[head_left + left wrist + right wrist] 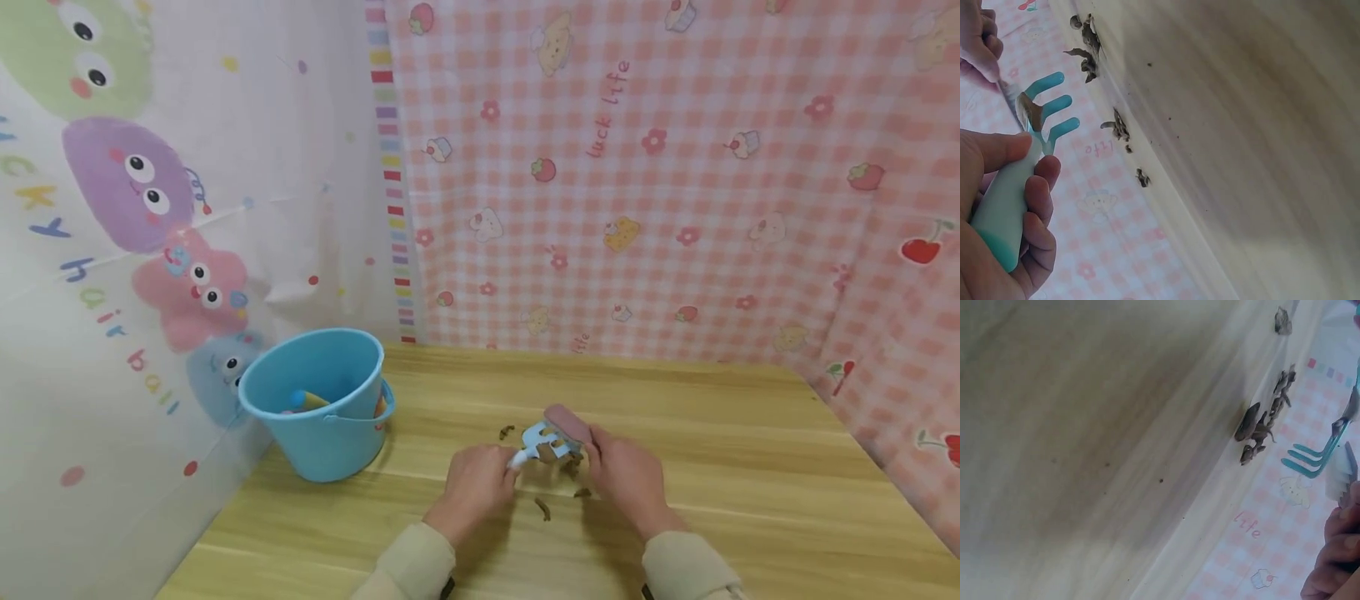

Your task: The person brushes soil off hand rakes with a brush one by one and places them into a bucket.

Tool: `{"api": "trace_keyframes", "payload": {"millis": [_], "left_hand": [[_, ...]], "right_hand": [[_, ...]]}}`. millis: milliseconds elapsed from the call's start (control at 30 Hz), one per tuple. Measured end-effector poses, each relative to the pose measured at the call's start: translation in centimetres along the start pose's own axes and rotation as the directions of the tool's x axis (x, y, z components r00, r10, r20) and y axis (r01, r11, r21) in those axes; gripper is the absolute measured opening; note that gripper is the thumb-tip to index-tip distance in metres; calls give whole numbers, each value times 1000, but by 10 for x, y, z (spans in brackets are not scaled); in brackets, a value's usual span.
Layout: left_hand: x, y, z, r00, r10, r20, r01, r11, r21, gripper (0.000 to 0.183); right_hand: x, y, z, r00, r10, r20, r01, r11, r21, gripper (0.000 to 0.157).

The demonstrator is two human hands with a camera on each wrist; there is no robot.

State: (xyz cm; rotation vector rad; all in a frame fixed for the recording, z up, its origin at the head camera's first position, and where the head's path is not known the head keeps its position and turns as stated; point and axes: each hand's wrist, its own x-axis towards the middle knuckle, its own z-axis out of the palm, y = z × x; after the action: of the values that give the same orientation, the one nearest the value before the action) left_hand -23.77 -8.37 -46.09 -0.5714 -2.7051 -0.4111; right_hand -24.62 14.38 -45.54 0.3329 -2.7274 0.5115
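My left hand [480,483] grips the pale handle of a small blue hand rake [1005,203], its tines raised over the table. A brown scrap [547,452] clings to the rake head. My right hand [628,479] holds a brush with a dull pink back [567,423] right at the tines; its white bristles [1337,475] show in the right wrist view. Beneath the tools, dark brown twisted bits [1260,431] lie on the wooden table. More brown bits [543,508] are scattered between the hands, and one bit [507,432] lies beyond the left hand.
A blue bucket [326,454] with its handle hanging down stands on the table [750,467] at the left. Inside it lies a yellow-and-blue piece [307,400]. A patterned white cloth [300,167] hangs at the left, and pink checked cloth [637,275] behind and at the right.
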Motion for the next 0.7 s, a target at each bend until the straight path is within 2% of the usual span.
{"api": "trace_keyframes", "payload": {"millis": [167,267,500,700], "left_hand": [[4,-1,-1,1000,1,-17,-1,1000,19,34],[4,-2,-4,999,8,-31,-7,1000,22,33],[1,-5,-7,999,27,-34,-26,999,22,35],[-3,-6,-4,999,35,-26,-34,999,17,34]], "right_hand": [[-4,-11,1,998,-57,2,57,998,7,39],[-5,-14,3,998,-60,5,60,998,21,39],[-4,-1,6,999,34,38,-36,998,47,39],[-4,7,7,995,83,55,-84,996,10,40]]}}
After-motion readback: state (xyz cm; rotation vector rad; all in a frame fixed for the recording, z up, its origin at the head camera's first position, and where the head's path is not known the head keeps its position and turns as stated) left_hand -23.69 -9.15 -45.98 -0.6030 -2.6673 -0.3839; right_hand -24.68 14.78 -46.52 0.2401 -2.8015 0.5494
